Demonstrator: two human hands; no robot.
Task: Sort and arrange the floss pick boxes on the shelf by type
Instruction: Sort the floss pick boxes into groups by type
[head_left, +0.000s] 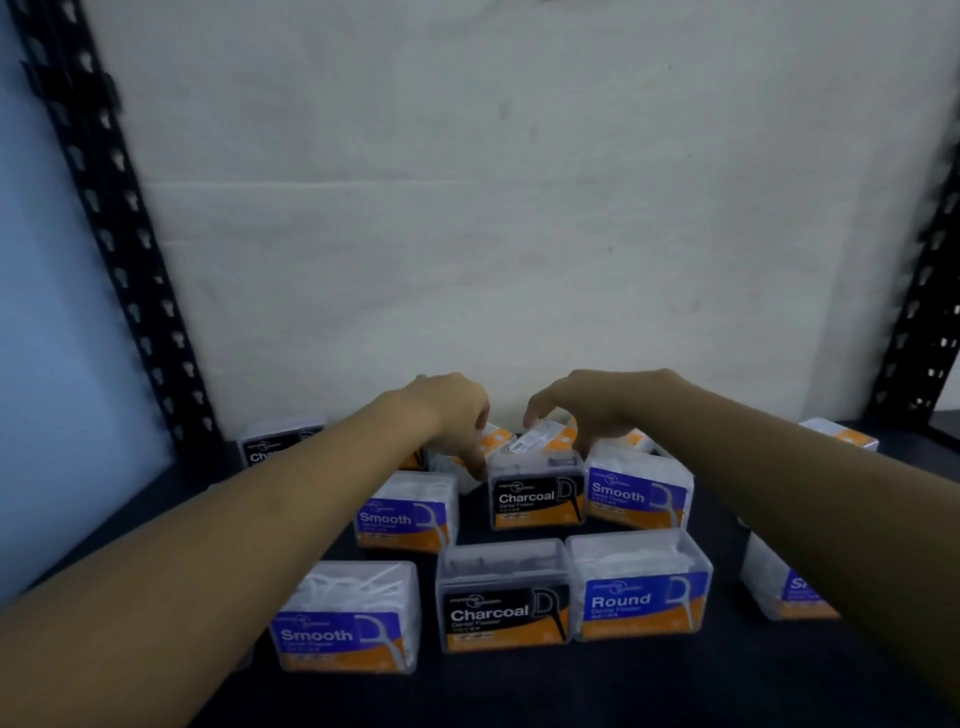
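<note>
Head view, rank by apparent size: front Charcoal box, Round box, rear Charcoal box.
1. Front Charcoal box and Round box: look alike, no ranking between them.
2. Rear Charcoal box: looks smaller, but it sits farther from the camera, so true size may match.

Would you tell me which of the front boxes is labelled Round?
The blue-labelled box at front right, beside the front Charcoal box; other readable blue labels say Smooth.
</note>
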